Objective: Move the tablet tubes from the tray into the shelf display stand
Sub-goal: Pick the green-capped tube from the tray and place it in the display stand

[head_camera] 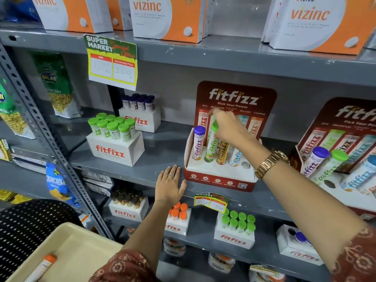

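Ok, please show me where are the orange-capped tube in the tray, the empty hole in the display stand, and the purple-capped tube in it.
orange-capped tube (43, 266): head view, on its body.
empty hole (245, 165): head view, its opening.
purple-capped tube (198, 144): head view, on its label.

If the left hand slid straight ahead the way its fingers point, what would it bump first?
Probably nothing soon. The left hand lies flat on the grey shelf, fingers pointing into the gap between the green-capped tube box and the red fitfizz display stand. Depth is unclear.

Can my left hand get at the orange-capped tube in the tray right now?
Probably yes: the left hand rests flat and empty on the shelf edge, and the orange-capped tube lies uncovered in the tray below it.
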### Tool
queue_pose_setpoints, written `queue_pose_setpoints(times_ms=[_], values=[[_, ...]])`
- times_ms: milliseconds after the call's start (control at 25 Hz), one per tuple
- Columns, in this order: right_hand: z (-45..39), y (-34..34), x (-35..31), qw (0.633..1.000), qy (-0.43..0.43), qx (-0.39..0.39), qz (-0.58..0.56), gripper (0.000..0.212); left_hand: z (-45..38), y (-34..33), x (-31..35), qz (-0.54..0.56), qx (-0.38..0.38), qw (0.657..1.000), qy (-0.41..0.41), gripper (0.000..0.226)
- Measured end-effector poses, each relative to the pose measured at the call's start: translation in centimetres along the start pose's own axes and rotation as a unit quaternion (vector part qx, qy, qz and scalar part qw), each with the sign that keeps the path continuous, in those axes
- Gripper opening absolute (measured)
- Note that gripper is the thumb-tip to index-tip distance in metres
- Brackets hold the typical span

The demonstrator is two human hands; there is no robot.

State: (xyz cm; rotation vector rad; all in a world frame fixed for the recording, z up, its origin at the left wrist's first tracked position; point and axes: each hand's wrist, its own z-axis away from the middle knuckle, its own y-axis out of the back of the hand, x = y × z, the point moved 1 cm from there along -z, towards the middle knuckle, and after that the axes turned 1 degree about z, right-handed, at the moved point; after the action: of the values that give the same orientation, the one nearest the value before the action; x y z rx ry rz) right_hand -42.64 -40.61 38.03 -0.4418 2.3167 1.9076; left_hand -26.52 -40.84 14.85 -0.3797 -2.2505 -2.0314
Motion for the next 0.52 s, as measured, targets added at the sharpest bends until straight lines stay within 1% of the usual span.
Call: queue_pose_setpoints(times_ms=[80,160,320,440,520], values=[[-0.2,-0.2,0.0,1.000,-0.004,-0.002,-0.012,0.062,-0.1,-0.1,0.0,-0.004,0.000,1.000,0.000,0.066],[-0.4,-0.1,-0.3,1.000,-0.002,-0.019,-0.006,0.067,-0.1,-0.1,0.1,-0.008,-0.002,1.000,-0.003,0.062],[-0.7,0.1,-0.7,0.999,0.005,-0.046,-0.003,0.084,-0.1,-0.1,0.0,-0.004,0.002,1.000,-0.004,0.071],[-1.0,0.1,-0.8,0.999,-0.002,-0.038,-0.005,0.085,0.0,0.0,0.1,0.003,0.005,1.000,-0.003,0.073],[-1.3,0.0,-0.6,0.999,-0.008,-0.035,-0.004,0.082,0.0,0.0,0.1,0.005,0.006,1.000,-0.005,0.072]])
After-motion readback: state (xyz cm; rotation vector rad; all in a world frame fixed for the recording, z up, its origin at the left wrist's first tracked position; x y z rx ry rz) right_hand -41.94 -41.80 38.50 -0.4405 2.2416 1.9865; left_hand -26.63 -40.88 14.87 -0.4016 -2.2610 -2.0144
